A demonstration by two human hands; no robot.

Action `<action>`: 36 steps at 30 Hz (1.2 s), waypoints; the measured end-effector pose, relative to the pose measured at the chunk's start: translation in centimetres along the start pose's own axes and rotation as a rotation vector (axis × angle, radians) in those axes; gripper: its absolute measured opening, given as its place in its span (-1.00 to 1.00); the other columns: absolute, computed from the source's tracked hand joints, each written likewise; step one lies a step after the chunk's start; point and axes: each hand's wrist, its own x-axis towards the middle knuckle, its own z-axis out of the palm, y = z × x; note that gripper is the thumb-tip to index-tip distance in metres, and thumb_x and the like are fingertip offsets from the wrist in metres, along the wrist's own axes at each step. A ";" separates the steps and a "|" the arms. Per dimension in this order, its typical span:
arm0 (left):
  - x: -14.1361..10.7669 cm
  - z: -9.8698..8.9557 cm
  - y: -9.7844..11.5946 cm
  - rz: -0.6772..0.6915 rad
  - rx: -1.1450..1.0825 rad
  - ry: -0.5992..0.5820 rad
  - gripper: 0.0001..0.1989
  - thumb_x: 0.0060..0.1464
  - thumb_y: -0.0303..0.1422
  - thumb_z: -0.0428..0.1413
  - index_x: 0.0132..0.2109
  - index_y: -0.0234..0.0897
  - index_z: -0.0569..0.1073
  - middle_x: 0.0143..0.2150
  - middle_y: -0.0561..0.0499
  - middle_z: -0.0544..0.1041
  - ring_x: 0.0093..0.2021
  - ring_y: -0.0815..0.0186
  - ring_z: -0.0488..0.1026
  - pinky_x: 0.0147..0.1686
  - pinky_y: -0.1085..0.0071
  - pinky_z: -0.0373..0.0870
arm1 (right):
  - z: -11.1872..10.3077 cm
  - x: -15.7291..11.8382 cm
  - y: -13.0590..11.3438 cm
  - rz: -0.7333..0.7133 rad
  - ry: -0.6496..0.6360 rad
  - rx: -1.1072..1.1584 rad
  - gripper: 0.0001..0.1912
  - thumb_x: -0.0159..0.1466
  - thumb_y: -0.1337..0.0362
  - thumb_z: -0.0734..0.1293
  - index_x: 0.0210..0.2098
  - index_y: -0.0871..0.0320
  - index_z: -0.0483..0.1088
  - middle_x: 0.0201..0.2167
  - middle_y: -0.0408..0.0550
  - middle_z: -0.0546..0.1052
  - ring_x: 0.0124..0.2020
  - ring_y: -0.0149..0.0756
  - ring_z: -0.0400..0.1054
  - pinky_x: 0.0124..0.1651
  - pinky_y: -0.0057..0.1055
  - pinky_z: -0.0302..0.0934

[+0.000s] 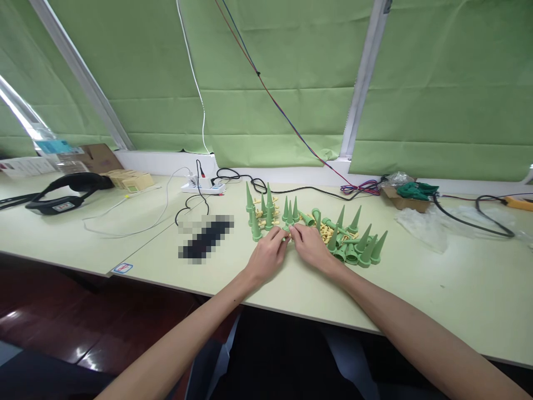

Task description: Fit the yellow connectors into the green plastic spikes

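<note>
Fingers of left hand (265, 259) and right hand (311, 246) pinch a small piece (284, 239), mostly hidden, over tabletop (425, 294). Upright green cones (255, 226) leftward: seemingly done. Mixed heap (352, 254) rightward, cones with yellow pegs (327, 234): apparently left.

A small piece (284, 239), mostly hidden, was held between left hand (266, 254) and right hand (310, 244).
Green cones (367, 253) and yellow pegs (325, 234) were heaped beside the right; upright cones (268, 214) were grouped beyond the left on the surface (416, 289).
</note>
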 end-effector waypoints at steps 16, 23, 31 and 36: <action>0.0 -0.1 -0.1 0.010 -0.024 -0.010 -0.86 0.24 -0.53 -0.09 -0.25 -0.26 0.32 -0.31 0.01 0.35 -0.39 0.37 0.28 -0.39 0.44 0.24 | 0.0 -0.2 -0.1 0.024 0.005 0.000 -0.65 0.42 0.21 0.08 -0.48 0.12 0.23 -0.57 -0.16 0.35 -0.53 -0.35 0.18 -0.38 -0.43 0.02; 0.1 0.0 0.0 -0.022 -0.025 -0.031 -0.86 0.26 -0.50 -0.10 -0.22 -0.26 0.33 -0.29 0.00 0.36 -0.40 0.38 0.28 -0.39 0.44 0.26 | 0.0 -0.2 -0.2 0.041 -0.010 -0.017 -0.64 0.43 0.19 0.06 -0.47 0.12 0.22 -0.55 -0.16 0.37 -0.51 -0.35 0.20 -0.36 -0.44 0.03; 0.3 -0.1 0.3 -0.111 -0.089 -0.008 -0.88 0.28 -0.39 -0.06 -0.11 -0.25 0.35 -0.18 -0.04 0.45 -0.36 0.38 0.37 -0.34 0.43 0.34 | -0.2 -0.2 -0.4 0.090 -0.024 -0.039 -0.62 0.44 0.13 0.04 -0.39 0.13 0.28 -0.51 -0.10 0.43 -0.47 -0.32 0.29 -0.32 -0.43 0.08; 0.3 -0.1 -0.2 -0.205 -0.078 0.148 -0.90 0.27 -0.36 -0.02 -0.12 -0.26 0.34 -0.20 -0.01 0.49 -0.41 0.41 0.38 -0.36 0.44 0.33 | -0.1 -0.2 -0.2 0.114 0.017 -0.035 -0.65 0.44 0.12 0.02 -0.32 0.12 0.29 -0.52 -0.12 0.43 -0.49 -0.31 0.29 -0.33 -0.43 0.07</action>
